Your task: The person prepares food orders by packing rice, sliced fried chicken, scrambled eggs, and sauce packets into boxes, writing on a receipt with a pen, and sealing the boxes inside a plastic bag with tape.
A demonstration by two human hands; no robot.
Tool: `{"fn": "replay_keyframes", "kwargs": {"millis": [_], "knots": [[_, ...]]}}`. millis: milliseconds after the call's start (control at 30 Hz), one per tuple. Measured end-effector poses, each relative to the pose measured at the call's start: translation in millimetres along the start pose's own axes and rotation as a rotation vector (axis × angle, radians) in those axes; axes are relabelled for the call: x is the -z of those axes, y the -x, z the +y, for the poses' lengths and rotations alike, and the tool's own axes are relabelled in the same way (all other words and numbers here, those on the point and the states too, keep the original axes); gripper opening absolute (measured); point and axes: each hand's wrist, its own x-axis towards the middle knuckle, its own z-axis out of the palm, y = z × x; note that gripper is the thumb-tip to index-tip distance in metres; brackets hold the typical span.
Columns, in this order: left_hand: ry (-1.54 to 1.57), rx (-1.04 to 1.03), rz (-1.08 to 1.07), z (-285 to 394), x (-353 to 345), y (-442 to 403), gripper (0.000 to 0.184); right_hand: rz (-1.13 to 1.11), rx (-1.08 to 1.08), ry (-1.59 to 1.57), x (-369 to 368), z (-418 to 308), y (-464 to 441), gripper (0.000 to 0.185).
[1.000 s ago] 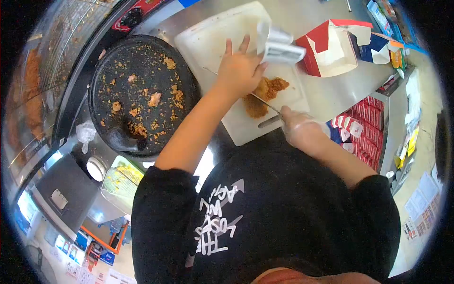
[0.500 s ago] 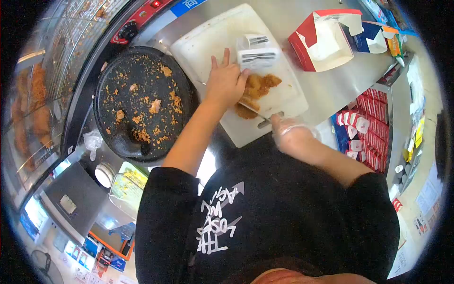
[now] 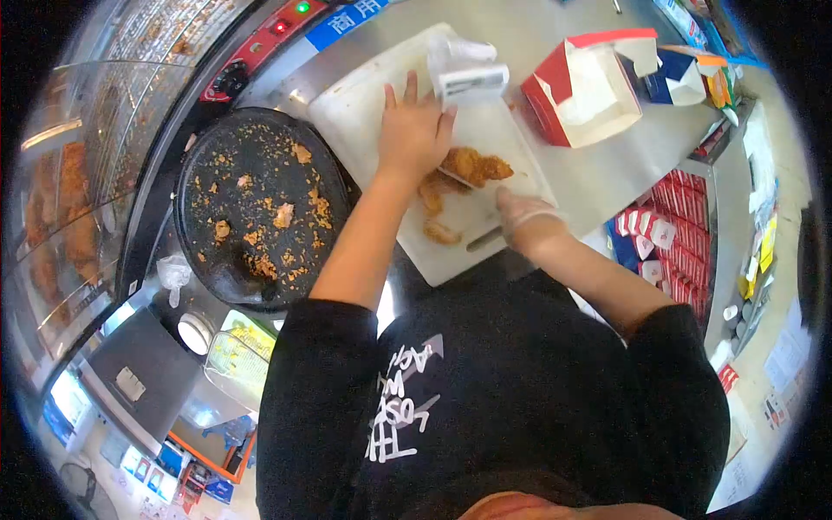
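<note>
A piece of fried chicken (image 3: 485,167) lies on the white cutting board (image 3: 355,117), with smaller pieces (image 3: 440,232) nearer the board's front edge. In a clear plastic glove, my right hand (image 3: 529,220) is closed around a knife (image 3: 457,177), whose handle is mostly hidden. The blade slants across the chicken towards my left hand. My left hand (image 3: 413,134) has its fingers spread over the board just left of the chicken; whether the palm touches the blade is hidden. Beyond the chicken sits a white plastic-wrapped item with dark markings (image 3: 472,80).
A round black pan (image 3: 195,217) with crumbs and scraps stands left of the board. To the right are an open red-and-white carton (image 3: 555,95) and a blue carton (image 3: 680,78). A heated display case (image 3: 78,199) borders the far left; stacked red packets (image 3: 685,225) are at right.
My right hand and the knife have moved away from my body, and the blade now lies farther along the chicken. The near pieces are more spread apart. My left hand stays spread.
</note>
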Motion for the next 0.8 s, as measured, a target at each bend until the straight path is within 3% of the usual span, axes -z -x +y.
{"fn": "replay_keyframes", "kwargs": {"millis": [33,167,267,367,467,533,633,667,767,800], "knots": [[0.001,-0.075,-0.059,2,3,-10,0.030,-0.012,-0.007,-0.008,-6,-4,1,0.017],[0.023,-0.021,-0.041,9,18,-51,0.030,0.034,-0.094,-0.107,21,-16,16,0.015],[0.133,-0.178,-0.028,29,24,-59,0.032,0.021,-0.181,-0.152,31,-19,38,0.018],[0.078,-0.070,-0.271,18,-14,-55,0.036,-0.103,-0.292,-0.150,22,-10,11,0.020],[-0.011,-0.132,-0.163,3,-26,-51,0.036,0.089,-0.154,-0.219,-3,-13,0,0.023],[-0.084,-0.187,-0.125,4,-24,-60,0.038,0.095,-0.173,-0.222,-16,-10,-8,0.024],[-0.083,-0.136,-0.227,18,4,-60,0.036,0.134,-0.160,-0.283,-2,-12,10,0.027],[0.017,0.017,-0.110,20,28,-59,0.033,0.157,-0.131,-0.304,14,-9,12,0.028],[0.505,0.550,0.408,36,125,-14,0.023,0.649,0.103,-0.182,28,1,0,0.031],[0.338,0.438,0.555,60,162,1,0.022,0.446,-0.057,-0.114,53,-11,-8,0.032]]}}
